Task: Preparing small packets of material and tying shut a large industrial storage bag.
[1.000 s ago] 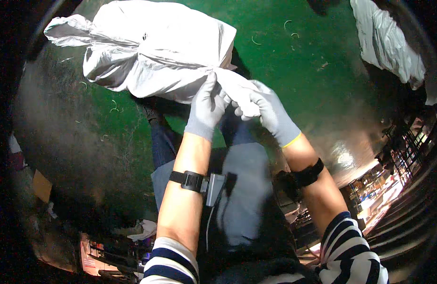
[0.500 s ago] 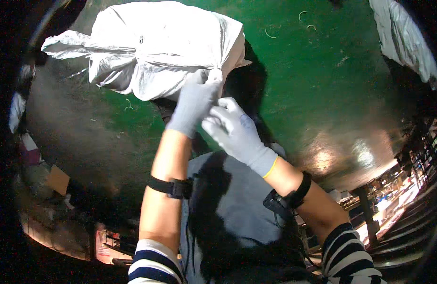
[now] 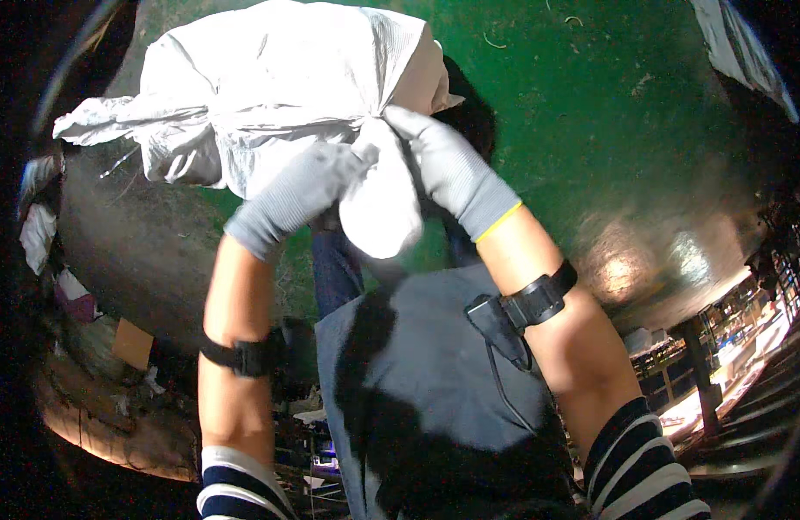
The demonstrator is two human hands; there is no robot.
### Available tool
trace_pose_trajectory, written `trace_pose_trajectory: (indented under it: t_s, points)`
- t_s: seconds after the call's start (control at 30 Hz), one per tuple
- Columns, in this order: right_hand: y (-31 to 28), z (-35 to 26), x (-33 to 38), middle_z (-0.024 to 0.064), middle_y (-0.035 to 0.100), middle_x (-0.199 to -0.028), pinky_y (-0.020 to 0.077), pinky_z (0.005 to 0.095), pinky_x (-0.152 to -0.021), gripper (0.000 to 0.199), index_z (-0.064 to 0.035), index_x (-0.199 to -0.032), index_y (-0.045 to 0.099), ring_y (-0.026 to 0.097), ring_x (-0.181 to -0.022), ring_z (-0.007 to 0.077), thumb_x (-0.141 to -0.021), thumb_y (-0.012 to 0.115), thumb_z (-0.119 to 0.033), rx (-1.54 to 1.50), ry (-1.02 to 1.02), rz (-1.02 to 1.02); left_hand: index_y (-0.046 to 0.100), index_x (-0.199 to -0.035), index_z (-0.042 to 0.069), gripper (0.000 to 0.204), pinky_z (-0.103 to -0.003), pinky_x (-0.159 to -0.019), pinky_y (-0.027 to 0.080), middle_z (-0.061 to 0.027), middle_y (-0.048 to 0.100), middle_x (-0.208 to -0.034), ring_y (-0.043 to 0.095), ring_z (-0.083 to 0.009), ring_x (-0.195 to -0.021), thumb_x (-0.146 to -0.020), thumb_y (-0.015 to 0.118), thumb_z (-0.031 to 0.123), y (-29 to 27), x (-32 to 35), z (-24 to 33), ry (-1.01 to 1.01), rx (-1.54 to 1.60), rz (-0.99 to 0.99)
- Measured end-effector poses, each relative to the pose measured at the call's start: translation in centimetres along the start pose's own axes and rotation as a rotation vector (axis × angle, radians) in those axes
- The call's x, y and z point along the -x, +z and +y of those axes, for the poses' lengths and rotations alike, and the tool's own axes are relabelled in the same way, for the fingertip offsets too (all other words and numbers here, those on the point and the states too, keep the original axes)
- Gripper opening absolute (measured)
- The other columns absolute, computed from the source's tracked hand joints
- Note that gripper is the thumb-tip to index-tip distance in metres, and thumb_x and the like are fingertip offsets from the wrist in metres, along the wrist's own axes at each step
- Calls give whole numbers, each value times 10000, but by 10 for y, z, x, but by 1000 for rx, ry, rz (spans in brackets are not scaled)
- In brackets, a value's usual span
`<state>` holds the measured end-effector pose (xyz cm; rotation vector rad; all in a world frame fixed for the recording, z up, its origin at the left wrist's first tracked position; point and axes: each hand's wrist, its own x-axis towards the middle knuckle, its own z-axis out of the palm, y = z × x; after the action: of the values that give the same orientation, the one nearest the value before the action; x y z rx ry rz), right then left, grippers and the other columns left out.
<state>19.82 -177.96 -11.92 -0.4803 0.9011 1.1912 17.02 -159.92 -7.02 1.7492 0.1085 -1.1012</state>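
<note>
A bulky white sack (image 3: 287,65) stretches across the upper left, its fabric gathered into a twisted neck near my hands. From that neck a rounded flap of the sack hangs down between them. My left hand (image 3: 309,178), in a grey knit glove, closes on the left side of the gathered fabric. Also gloved, my right hand (image 3: 443,160) pinches the gather at its top right. The fingertips of both hands are partly hidden by the cloth. Another twisted end of the sack points off to the left.
Green floor (image 3: 573,130) lies beyond and to the right, with small curled scraps on it. Another pale sack (image 3: 742,52) sits at the upper right edge. A brown cardboard piece (image 3: 133,343) is at the lower left. Lit shelving shows at the lower right.
My hands have spread apart to either side of the gathered neck. The right hand has risen onto the fabric, and the rounded flap now hangs between them. The sack has shifted slightly left.
</note>
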Motion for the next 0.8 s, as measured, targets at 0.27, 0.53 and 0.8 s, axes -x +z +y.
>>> trace_pose_trajectory:
  t_s: [0.27, 0.53, 0.8]
  points:
    - [-2, -25, 7, 88, 651, -859, 545, 267, -623, 219, 21, -1005, 596, 643, -715, 165, -926, 555, -179, 194, 78, 9, 588, -941, -21, 318, -226, -641, 424, 36, 562, -778, 489, -49, -719, -968, 474, 275, 72, 10, 17, -233, 592, 300]
    - [49, -60, 24, -53, 561, -658, 316, 151, -433, 280, -35, -869, 675, 438, -496, 4, -843, 676, -315, 1219, 70, 200, 536, -1071, -24, 317, -443, -854, 448, -251, 569, -1100, 555, -409, -995, -936, 468, 255, 120, 6, 26, -204, 227, 670]
    - [37, -62, 18, -25, 564, -647, 427, 231, -512, 291, -44, -752, 651, 504, -546, 76, -735, 772, -308, 1532, -238, 311, 487, -1231, -25, 411, -429, -886, 453, -244, 567, -1143, 565, -360, -1048, -932, 474, 257, 113, 7, 24, -193, 228, 653]
